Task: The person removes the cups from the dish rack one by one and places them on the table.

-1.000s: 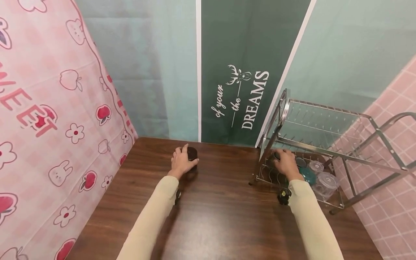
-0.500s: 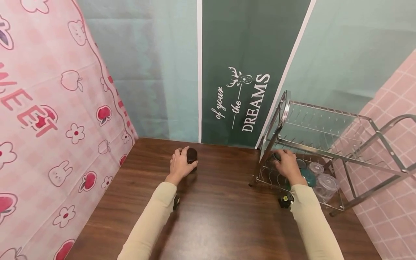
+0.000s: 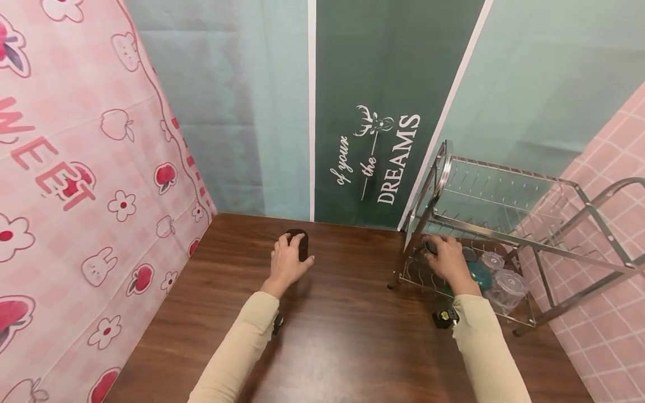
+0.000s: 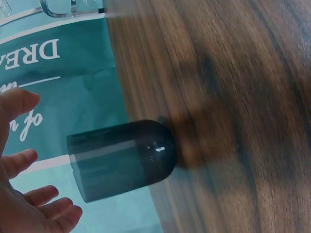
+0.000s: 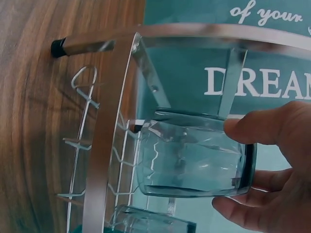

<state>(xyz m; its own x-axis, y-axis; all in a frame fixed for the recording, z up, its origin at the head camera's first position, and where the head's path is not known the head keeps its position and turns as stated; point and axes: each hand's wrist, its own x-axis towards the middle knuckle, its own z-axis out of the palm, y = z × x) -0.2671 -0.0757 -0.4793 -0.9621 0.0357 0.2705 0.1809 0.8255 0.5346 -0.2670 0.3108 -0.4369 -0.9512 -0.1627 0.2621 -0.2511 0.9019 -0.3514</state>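
Note:
A dark, see-through cup (image 3: 303, 244) with a rounded base stands upright on the brown table near its back edge. My left hand (image 3: 287, 260) is beside it, fingers spread; in the left wrist view a gap shows between the fingertips and the rim of the cup (image 4: 121, 162). Over at the wire rack, my right hand (image 3: 450, 262) reaches into the lower tier. There the right hand (image 5: 291, 141) pinches a clear faceted glass (image 5: 194, 158) near its dark rim, thumb on one side and fingers on the other.
The two-tier metal rack (image 3: 484, 229) stands at the back right, with posts close around the right hand. Its lower tier also holds a teal cup (image 3: 480, 275) and clear cups (image 3: 509, 285). A printed green cloth (image 3: 373, 67) hangs behind the table.
The left hand has drawn back slightly from the dark cup, its fingers loosening off the side. The right hand stays at the glass in the rack, with little movement.

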